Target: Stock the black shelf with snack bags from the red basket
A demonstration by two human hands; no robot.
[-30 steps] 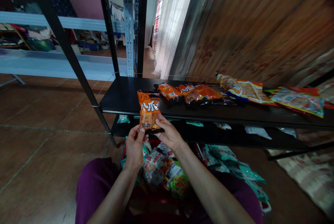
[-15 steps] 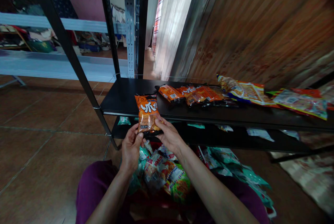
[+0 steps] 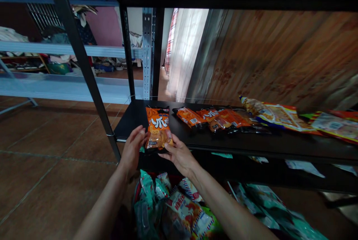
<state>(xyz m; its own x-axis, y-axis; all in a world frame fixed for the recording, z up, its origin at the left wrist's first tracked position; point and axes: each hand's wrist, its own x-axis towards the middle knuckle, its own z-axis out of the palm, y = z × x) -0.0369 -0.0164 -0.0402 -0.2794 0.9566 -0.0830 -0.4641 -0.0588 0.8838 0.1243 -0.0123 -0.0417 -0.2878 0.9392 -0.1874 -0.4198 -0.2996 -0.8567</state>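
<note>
Right hand (image 3: 179,156) is pinching the orange snack packet (image 3: 157,126) at its lower right corner, thumb on the printed front. Left hand (image 3: 132,148) is loosely open alongside the packet's left edge, not gripping; can't tell if its fingertips touch. Packet is roughly upright, front facing the wearer, at the left end of the black shelf (image 3: 127,122), by its near edge; can't tell if its bottom bears on anything. To its right on the same shelf: a single orange packet (image 3: 190,117) lying flat, then an overlapping group of similar packets (image 3: 223,118), then a yellow-and-blue bag (image 3: 279,116), with a clear-fronted bag (image 3: 334,125) at far right. Lower shelf (image 3: 268,174) has small light bags along it, mostly hidden by the shelf above. Near side, below the hands: a pile of mixed snack bags (image 3: 181,206), and more teal bags (image 3: 276,204) to the right. Far side: brown patterned curtain (image 3: 265,53) behind the shelf, blue-grey metal rack (image 3: 112,87) to the left on tiled floor (image 3: 36,158).
</note>
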